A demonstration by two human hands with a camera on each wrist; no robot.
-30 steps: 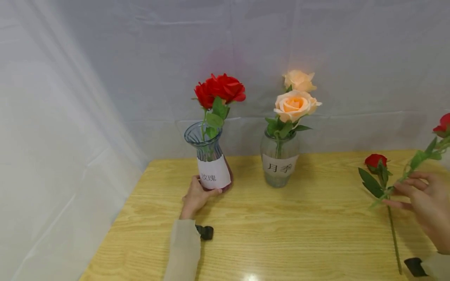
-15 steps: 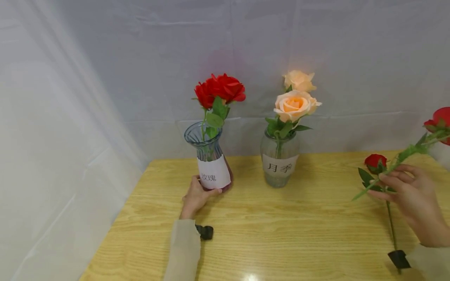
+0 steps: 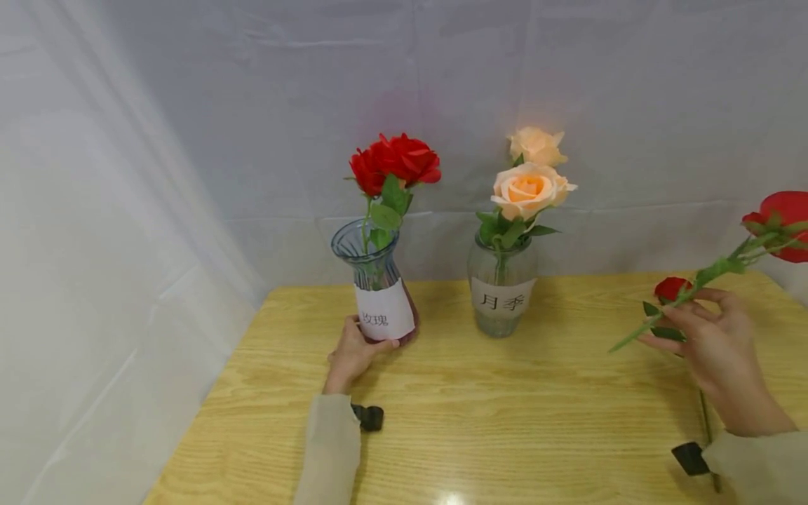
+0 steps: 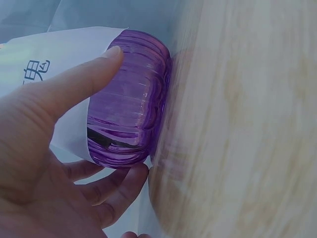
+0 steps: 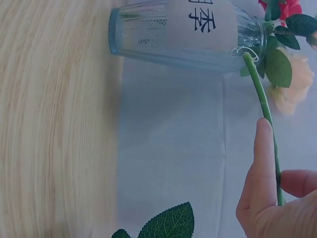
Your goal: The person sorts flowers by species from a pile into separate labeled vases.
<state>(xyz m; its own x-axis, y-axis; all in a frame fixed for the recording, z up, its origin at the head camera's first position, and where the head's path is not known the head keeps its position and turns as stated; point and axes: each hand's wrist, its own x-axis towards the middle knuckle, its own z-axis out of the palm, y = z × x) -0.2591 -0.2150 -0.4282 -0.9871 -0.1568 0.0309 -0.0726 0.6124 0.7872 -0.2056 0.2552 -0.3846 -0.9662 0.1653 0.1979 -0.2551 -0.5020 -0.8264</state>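
Thumb and fingers of my left hand (image 3: 352, 355) grip the lower part of a flared, bluish-purple glass vase (image 4: 133, 94) standing on the table. The vase has a white paper label (image 3: 385, 312) and holds red roses (image 3: 404, 158). My right hand (image 3: 722, 358) pinches the green stem of a red rose (image 3: 785, 224). That rose is tilted, its bloom up to the right and its bare stem end (image 5: 252, 67) pointing down-left. Another red rose (image 3: 672, 287) lies on the table, partly hidden behind my right hand.
A clear glass vase (image 3: 501, 326) with a white label stands right of the purple one, holding peach roses (image 3: 530, 193). Both vases are near the back edge of the wooden table (image 3: 505, 428). Pale sheeting (image 3: 284, 154) hangs behind and to the left.
My right hand has moved left with the red rose, whose bloom has come further into view. The left hand keeps its grip on the purple vase.
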